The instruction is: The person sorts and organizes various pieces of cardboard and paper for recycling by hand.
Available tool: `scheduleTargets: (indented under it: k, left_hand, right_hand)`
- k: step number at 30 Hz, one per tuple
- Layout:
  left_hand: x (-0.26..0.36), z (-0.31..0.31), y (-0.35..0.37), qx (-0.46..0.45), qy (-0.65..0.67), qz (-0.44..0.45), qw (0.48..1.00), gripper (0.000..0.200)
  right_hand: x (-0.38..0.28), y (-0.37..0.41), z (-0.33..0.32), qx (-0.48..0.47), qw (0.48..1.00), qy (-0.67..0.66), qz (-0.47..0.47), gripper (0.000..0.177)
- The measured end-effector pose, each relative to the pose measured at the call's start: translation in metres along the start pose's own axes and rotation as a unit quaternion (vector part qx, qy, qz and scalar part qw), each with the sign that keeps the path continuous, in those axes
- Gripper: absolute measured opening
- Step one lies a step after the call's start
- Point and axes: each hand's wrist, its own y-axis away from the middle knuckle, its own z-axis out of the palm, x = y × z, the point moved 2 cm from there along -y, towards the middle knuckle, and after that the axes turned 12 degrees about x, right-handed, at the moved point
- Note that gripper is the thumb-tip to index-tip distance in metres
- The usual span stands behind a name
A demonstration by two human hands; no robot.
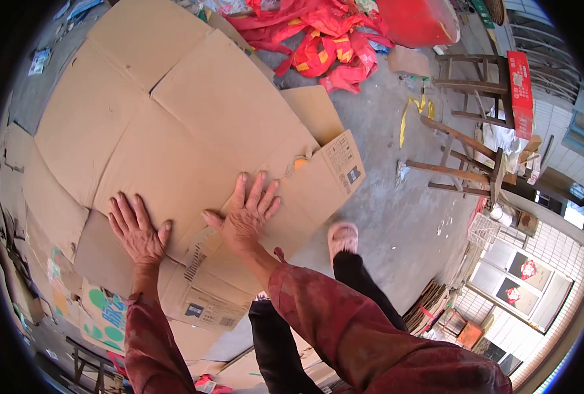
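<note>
A large flattened cardboard box (193, 138) spreads out before me, brown and creased along its fold lines. Pressed flat on its near part is my left hand (136, 230), fingers spread. To the right of it, my right hand (244, 213) also lies with fingers apart, over a longer cardboard strip (305, 190) with printed labels at its end. Neither hand grips anything. An orange spot shows at the edge between the strip and the big sheet.
Red and pink plastic bags (324, 39) lie heaped at the top. Wooden stools (469, 154) lie or stand on the right, one beside a red box (520, 95). More cardboard (101, 308) is at the lower left. My foot (342, 238) is on the concrete floor (397, 223).
</note>
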Motion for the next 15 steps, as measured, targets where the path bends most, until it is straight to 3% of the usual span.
scheduleTargets:
  k: [8,9,11,12,13,14,15]
  left_hand:
    - [0.012,-0.023,-0.003,-0.040,-0.072,-0.027,0.996,0.074]
    - [0.017,-0.031,-0.003,-0.061,-0.088,-0.052,0.993,0.073]
    - [0.005,-0.046,0.034,0.064,-0.028,-0.159,0.985,0.068]
    - [-0.004,-0.055,0.061,0.069,-0.048,-0.265,0.961,0.065]
    - [-0.004,-0.074,0.077,0.066,-0.109,-0.313,0.941,0.061]
    - [-0.044,-0.071,0.139,0.019,-0.143,-0.294,0.945,0.057]
    - [-0.017,-0.092,0.130,0.036,-0.087,-0.462,0.882,0.058]
  right_hand:
    - [0.006,-0.001,-0.014,0.014,0.999,-0.038,-0.005,0.101]
    - [0.008,-0.003,-0.026,-0.035,0.997,-0.065,-0.021,0.100]
    - [0.026,-0.009,-0.048,-0.086,0.991,-0.098,-0.032,0.098]
    - [0.040,-0.014,-0.060,-0.121,0.965,-0.186,-0.137,0.097]
    - [0.055,-0.019,-0.073,-0.151,0.920,-0.271,-0.240,0.095]
    - [0.075,-0.032,-0.088,-0.148,0.899,-0.333,-0.243,0.095]
    - [0.098,-0.048,-0.104,-0.106,0.914,-0.268,-0.285,0.096]
